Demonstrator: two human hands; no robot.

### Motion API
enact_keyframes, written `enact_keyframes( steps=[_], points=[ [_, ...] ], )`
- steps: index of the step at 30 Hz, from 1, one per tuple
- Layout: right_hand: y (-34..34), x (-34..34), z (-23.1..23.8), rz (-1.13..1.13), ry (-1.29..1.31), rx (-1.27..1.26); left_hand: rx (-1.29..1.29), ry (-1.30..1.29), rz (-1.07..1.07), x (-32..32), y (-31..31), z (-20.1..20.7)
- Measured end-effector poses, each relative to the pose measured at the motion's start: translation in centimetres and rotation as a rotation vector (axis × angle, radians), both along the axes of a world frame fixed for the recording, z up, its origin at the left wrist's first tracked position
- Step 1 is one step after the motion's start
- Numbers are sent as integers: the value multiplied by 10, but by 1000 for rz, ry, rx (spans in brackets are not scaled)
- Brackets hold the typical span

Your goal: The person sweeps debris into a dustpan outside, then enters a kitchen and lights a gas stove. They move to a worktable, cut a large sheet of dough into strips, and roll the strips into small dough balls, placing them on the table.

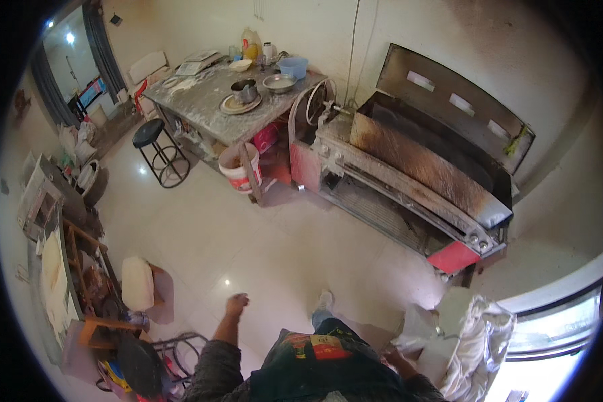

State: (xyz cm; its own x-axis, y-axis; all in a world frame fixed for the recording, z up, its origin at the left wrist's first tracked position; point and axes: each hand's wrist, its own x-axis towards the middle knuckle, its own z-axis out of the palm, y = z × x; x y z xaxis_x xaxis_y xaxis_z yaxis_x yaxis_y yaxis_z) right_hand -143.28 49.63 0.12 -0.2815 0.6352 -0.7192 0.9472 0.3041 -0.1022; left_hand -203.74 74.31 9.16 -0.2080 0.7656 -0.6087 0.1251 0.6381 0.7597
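A person apparently stood mid-stride. The left hand (236, 304) hung loosely half-open, seemingly empty; the right hand (393, 355), its grip impossible to tell, was beside a white bag (417, 325). Two-handed handling would call for reaching rightward.

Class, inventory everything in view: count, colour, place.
machine: 1, grey-red, right
table: 1, grey, back
pot: 1, silver, on plate
plate: 1, pale, on table
metal bowl: 1, silver, on table
basin: 1, blue, on table
bottle: 1, yellow, on table
bucket: 1, white-red, by table
stools: 3, two black, one cream, left
curtains: 2, dark grey, far left
cloth: 1, white, lower right
apron: 1, dark green, bottom
left grip: 1, bare, lower centre
right grip: 1, bare, beside cloth
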Motion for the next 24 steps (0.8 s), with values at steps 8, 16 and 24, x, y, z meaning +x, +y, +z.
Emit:
enact_keyframes(
  steps=[8, 16, 24],
  points=[
    [267, 11, 81, -1334, 655, 30, -171, 12, -362, 100, 152, -19],
    [429, -2, 100, -1454, 799, 50, 22, 86, -554, 166, 382, -64],
    [381, -39, 108, -2032, 932, -478, 338, 412, -1268, 299, 606, -138]
  ],
)
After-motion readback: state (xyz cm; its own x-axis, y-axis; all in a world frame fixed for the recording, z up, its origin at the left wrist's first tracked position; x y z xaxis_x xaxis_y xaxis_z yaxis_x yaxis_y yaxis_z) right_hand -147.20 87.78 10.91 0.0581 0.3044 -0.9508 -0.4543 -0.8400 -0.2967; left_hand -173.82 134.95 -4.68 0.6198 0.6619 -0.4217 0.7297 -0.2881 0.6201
